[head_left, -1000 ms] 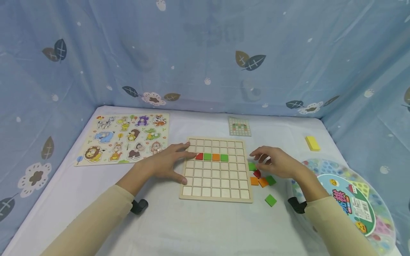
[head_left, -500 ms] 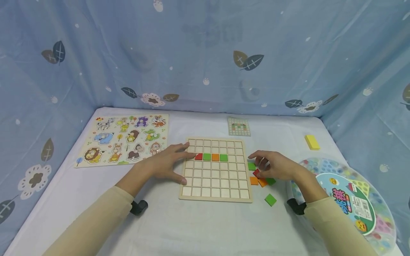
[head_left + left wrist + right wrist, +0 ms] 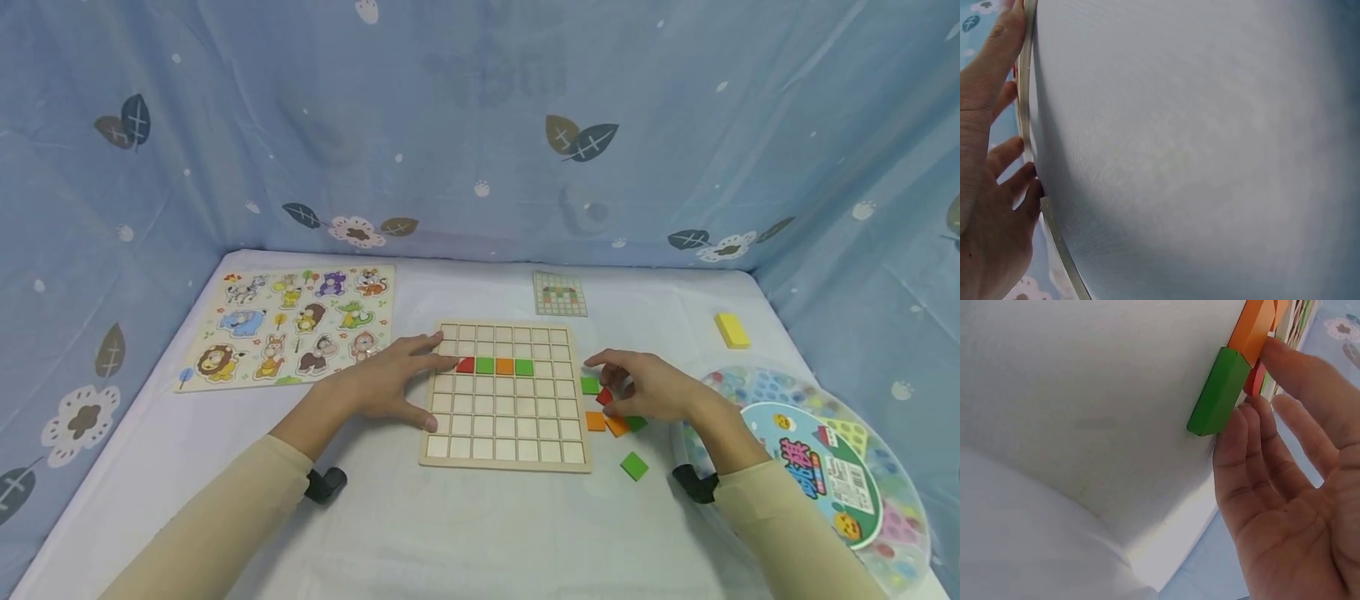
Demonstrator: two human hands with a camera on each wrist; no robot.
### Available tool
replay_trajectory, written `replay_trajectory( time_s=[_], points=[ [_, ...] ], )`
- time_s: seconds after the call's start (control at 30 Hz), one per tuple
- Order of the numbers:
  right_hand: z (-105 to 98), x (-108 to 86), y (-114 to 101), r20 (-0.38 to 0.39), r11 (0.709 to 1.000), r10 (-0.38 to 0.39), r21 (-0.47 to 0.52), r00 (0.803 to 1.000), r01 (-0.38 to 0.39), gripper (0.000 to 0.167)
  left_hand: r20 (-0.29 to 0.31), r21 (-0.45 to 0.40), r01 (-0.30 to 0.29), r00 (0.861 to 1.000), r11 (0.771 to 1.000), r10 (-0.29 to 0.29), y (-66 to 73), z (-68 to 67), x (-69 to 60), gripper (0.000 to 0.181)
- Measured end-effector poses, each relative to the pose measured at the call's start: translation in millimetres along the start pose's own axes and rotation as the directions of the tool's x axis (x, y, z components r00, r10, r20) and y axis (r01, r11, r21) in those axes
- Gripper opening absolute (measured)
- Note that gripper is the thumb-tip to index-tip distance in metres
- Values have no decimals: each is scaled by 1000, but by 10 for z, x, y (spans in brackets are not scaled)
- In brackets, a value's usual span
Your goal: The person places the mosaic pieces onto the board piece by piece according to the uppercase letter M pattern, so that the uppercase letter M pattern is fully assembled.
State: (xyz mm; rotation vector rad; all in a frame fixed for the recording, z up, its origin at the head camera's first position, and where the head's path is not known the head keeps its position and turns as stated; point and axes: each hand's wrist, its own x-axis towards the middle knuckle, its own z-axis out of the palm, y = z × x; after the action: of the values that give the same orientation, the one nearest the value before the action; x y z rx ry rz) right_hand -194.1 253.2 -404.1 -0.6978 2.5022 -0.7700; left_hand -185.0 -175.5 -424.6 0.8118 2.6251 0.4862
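Note:
A wooden grid board lies flat with a short row of pieces in it: a red piece, a green, an orange and another green. The left hand, fingers spread, rests on the board's left edge; the left wrist view shows that hand along the rim. Right of the board the right hand hovers over loose pieces, fingers bent, thumb by an orange tile and a red piece. In the right wrist view the hand has fingertips beside a green tile; no grip shows.
An animal puzzle board lies at the left. Behind the grid board is a small pattern card. At the right are a yellow block and a round clear box. One green tile lies nearer the front.
The right hand's fingers have drawn in and its thumb has come down toward the orange tile. The red piece has shifted slightly. The left hand stays on the board.

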Motion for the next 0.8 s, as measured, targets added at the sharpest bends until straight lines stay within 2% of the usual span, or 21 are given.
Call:
replay_trajectory(
  time_s=[0.2, 0.4, 0.8],
  points=[
    [-5, 4, 32, -16, 1000, -9, -9, 1000, 9, 59, 8, 6, -2, 1000, 1000, 2, 9, -10, 4, 100],
    [-5, -9, 37, -38, 1000, -16, -10, 999, 15, 64, 8, 12, -2, 1000, 1000, 2, 23, -24, -3, 100],
    [-2, 8, 41, -87, 994, -6, -107, 996, -3, 64, 15, 9, 1, 1000, 1000, -1, 18, -16, 3, 100]
  ],
)
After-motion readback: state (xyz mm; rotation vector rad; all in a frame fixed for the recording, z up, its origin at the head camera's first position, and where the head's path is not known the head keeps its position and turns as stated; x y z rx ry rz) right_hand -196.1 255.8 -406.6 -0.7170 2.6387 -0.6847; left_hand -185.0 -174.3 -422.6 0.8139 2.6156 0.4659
